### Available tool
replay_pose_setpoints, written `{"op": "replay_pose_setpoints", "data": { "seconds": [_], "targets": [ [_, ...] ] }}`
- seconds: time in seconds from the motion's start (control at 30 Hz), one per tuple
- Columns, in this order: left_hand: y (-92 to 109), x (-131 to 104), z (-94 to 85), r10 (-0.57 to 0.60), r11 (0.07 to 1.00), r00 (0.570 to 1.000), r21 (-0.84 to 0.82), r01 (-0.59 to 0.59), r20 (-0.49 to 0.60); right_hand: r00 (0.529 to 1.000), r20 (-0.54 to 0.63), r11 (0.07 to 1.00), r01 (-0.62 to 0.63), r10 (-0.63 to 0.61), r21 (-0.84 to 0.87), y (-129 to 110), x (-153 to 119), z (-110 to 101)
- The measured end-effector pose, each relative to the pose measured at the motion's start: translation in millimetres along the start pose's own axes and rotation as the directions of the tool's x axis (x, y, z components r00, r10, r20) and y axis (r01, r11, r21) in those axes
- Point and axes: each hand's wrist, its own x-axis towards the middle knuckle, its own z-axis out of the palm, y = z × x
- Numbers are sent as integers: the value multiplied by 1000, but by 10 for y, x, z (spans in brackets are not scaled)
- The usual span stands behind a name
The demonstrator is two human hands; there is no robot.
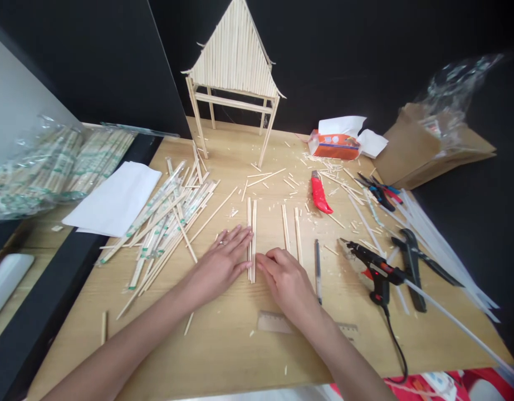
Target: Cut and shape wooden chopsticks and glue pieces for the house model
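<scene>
The left hand lies flat, fingers extended and slightly apart, its fingertips on the upright-running pale sticks at the middle of the table. The right hand is curled, thumb and forefinger at those sticks' right edge; whether they pinch cannot be told. More sticks lie just right, then a pen and a glue gun. A stick pile spreads left; a stick-built hut stands far.

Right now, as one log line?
left hand: flat, at sticks | right hand: fingertips at sticks' right edge | glue gun: unheld, right
</scene>
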Motion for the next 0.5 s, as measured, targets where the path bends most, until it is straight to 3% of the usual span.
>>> {"op": "replay_pose_setpoints", "data": {
  "seconds": [0.27, 0.5],
  "targets": [
    [30, -34, -1, -16, 1000, 1000, 1, 16, 25, 999, 31, 1000, -5, 5, 5, -40, 24, 49],
    [30, -55, 12, -24, 1000, 999, 19, 24, 27, 997, -58, 997, 59, -56, 51, 12, 12, 86]
  ]
}}
